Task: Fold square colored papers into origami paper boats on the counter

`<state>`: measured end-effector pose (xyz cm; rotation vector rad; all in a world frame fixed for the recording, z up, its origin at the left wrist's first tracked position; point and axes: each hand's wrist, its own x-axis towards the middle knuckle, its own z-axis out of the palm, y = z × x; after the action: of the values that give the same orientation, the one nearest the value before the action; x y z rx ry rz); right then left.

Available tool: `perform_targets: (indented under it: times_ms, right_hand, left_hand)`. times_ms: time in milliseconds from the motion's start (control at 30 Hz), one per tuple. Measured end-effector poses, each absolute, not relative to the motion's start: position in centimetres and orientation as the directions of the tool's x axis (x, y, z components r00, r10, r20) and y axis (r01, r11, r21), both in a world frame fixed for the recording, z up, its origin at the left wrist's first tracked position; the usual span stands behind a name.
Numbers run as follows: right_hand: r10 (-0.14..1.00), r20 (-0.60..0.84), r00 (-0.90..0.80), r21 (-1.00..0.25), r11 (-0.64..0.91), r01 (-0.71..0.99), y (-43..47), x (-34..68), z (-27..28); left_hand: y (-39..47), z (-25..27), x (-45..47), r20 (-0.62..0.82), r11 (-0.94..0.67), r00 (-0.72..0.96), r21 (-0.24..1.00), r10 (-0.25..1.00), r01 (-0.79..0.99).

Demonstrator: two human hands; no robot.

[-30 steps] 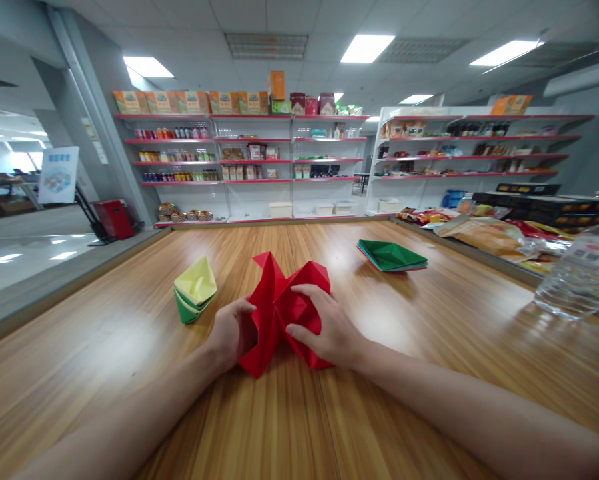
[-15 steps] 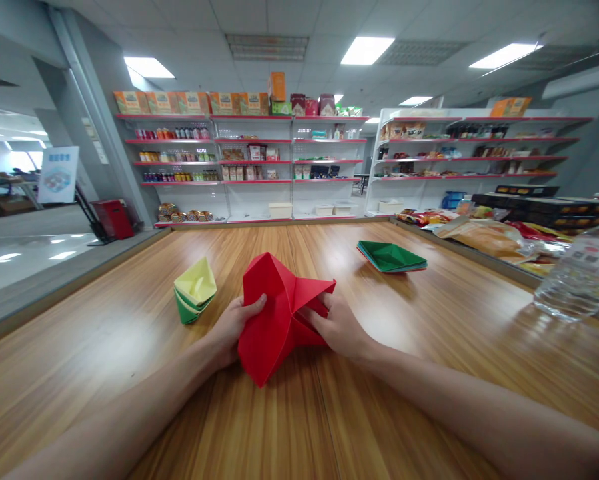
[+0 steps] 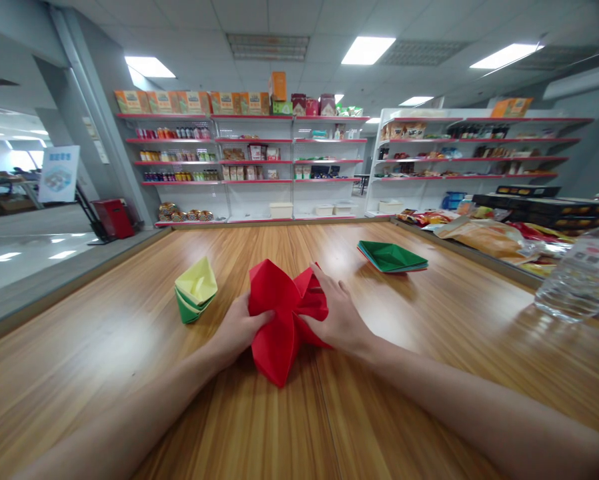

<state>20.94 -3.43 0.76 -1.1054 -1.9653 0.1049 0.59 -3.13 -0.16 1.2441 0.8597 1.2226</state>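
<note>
Between my hands, over the middle of the wooden table, is a folded red paper piece with several pointed flaps, like an origami flower. My left hand grips its left side, thumb on the front face and fingers hidden behind. On the right, my right hand holds a flap, its thumb low near the centre and its fingers over the upper part. Left of my left hand stands a nested stack of yellow and green folded paper. Beyond my right hand lies a stack of boat-shaped folded papers, green on top.
A clear plastic bottle stands at the right edge. Snack packets and dark boxes lie along the right side. Stocked shelves line the back. At the left are a sign board and a red box.
The red paper has turned and shifted slightly right. My right hand's fingers have come up from inside the right flaps and now press over the upper right one.
</note>
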Motion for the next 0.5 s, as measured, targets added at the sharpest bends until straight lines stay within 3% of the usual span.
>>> perform_targets:
  times_ms: [133,333,500]
  right_hand:
    - [0.662,0.66,-0.355,-0.242,0.635,0.734,-4.2,20.8,1.2]
    - [0.489,0.82,-0.298,-0.039,0.568,0.822,-5.0,21.2,2.8]
    - [0.54,0.729,-0.421,-0.028,0.638,0.77,-4.1,22.2,3.3]
  left_hand:
    - [-3.9,0.7,1.0,0.099,-0.029,0.254,0.964,0.962,-0.266]
    - [-4.8,1.4,1.3,0.104,0.05,0.424,0.941,0.9,-0.336]
    - [-4.2,1.7,0.8,0.196,-0.122,0.444,0.974,0.874,-0.19]
